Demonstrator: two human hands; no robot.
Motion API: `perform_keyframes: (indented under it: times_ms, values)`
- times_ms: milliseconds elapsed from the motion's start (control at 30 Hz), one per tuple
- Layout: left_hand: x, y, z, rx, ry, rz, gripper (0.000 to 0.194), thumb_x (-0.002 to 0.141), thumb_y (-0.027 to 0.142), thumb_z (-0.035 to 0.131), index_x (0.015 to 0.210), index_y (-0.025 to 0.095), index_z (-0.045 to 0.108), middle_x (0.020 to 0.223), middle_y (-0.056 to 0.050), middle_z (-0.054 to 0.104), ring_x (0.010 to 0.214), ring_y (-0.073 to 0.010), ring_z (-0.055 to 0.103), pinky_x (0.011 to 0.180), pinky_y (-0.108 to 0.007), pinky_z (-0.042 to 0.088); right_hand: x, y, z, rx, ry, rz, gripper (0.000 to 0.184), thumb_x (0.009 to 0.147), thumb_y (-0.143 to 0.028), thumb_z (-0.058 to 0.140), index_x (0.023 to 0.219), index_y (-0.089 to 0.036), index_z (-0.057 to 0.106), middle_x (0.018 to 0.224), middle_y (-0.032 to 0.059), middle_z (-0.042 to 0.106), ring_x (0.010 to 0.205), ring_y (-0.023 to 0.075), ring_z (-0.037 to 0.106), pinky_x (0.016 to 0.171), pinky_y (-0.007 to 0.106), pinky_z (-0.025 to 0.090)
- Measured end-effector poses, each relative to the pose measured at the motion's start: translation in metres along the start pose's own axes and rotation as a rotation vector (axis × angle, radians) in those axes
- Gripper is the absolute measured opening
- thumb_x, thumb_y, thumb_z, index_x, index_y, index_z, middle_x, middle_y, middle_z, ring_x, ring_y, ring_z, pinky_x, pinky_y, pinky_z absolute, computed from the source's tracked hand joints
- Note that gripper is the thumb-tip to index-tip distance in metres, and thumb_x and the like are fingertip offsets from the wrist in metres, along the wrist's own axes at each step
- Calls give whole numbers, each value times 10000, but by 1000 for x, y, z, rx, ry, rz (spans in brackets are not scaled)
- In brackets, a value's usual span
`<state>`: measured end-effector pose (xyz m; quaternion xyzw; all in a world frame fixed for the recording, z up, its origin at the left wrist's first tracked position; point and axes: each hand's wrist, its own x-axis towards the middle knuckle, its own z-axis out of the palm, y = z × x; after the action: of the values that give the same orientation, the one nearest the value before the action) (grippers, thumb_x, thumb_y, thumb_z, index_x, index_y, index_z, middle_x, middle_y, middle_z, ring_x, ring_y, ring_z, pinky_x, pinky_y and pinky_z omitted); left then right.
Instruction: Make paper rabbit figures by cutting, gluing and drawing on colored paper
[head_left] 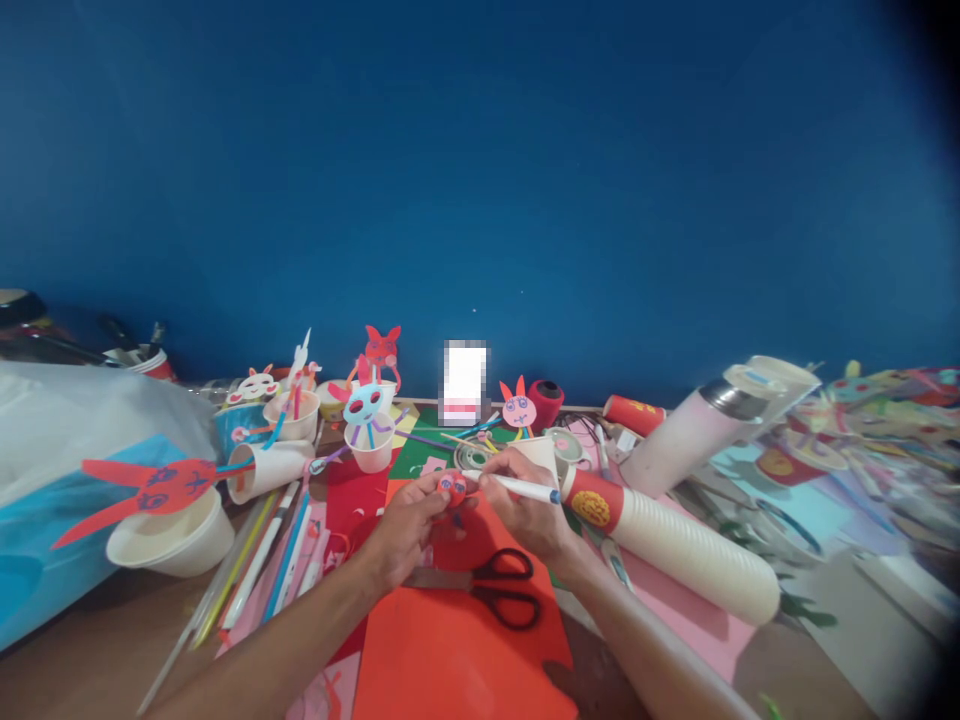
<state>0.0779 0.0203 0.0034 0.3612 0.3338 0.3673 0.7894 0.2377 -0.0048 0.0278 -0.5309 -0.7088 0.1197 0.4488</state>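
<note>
My left hand (411, 525) pinches a small red paper cutout (452, 488) with eyes drawn on it in blue. In my right hand (529, 505) is a white marker pen (529, 489), its tip end close to the cutout and its blue end pointing right. Whether the tip touches the paper I cannot tell. Below both hands, black-handled scissors (506, 605) lie on red-orange paper (457, 655), blades to the left. A pink paper face with red ears (519, 410) stands on a white paper cup (538, 455) just beyond my right hand.
A long stack of paper cups (690, 555) lies at the right, near a white thermos (675, 440). At the left are a red rabbit-eared face (169, 488), a paper bowl (176, 535) and several pens (259, 550). A blurred-out upright screen (465, 380) stands by the blue wall (480, 180).
</note>
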Motion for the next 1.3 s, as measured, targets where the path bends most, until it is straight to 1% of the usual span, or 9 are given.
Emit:
perform_keyframes:
  times_ms: [267,500,700,833,900,967,1067,1133,1300]
  values:
    - [1,-1,-1,-14,3,8,180,753,158,561,926,135,601,937,-97,649,784,-172,626,523,-233,507,-1,-1,0,-7,-11,-37,83,787,-210,502,711,-197,533,646,5,576,601,143,523,568,262,410]
    - [2,-3,-2,-28,1,7,174,749,156,565,918,151,605,862,-66,658,740,-162,629,515,-235,509,-2,1,3,-41,-40,-42,77,780,-218,512,720,-183,546,669,4,591,628,135,533,598,243,407]
    - [1,-2,-1,-15,10,4,207,741,165,575,945,143,601,934,-95,661,788,-187,641,509,-232,508,-1,1,1,-65,-37,-53,88,779,-213,505,716,-179,556,644,2,582,607,131,520,583,240,401]
    - [1,-1,-1,2,11,-3,218,757,165,556,970,136,589,1018,-120,642,874,-215,634,530,-242,517,1,0,-4,-21,25,-16,92,779,-206,500,707,-185,554,642,-3,576,601,130,531,582,239,417]
    - [1,-1,-2,3,9,-5,223,763,169,553,982,140,582,1038,-123,637,891,-222,632,536,-246,518,1,-1,-5,56,71,19,86,794,-223,496,762,-188,568,691,8,596,630,139,555,597,241,438]
    - [1,-1,-2,-8,5,0,219,765,171,555,981,143,578,1049,-124,634,900,-232,632,538,-253,519,1,-2,-4,146,96,49,141,833,-245,463,904,-194,573,779,27,625,665,145,586,616,246,463]
    - [0,0,-1,-41,1,4,245,762,164,560,1007,154,566,1043,-120,637,908,-243,633,536,-254,515,-2,-2,1,221,70,76,258,888,-243,378,1114,-207,498,775,24,645,670,145,613,635,253,486]
    - [-1,0,0,-64,2,0,271,762,153,559,1032,159,554,1031,-118,642,911,-244,633,540,-251,512,-3,0,6,213,57,74,258,891,-230,371,1120,-210,489,738,14,643,684,151,617,665,266,486]
    - [-4,2,3,-108,10,-15,294,777,125,531,1069,151,519,955,-117,665,858,-231,651,583,-281,527,-3,2,12,84,84,26,203,814,-199,489,1013,-211,529,851,31,648,801,176,612,755,304,463]
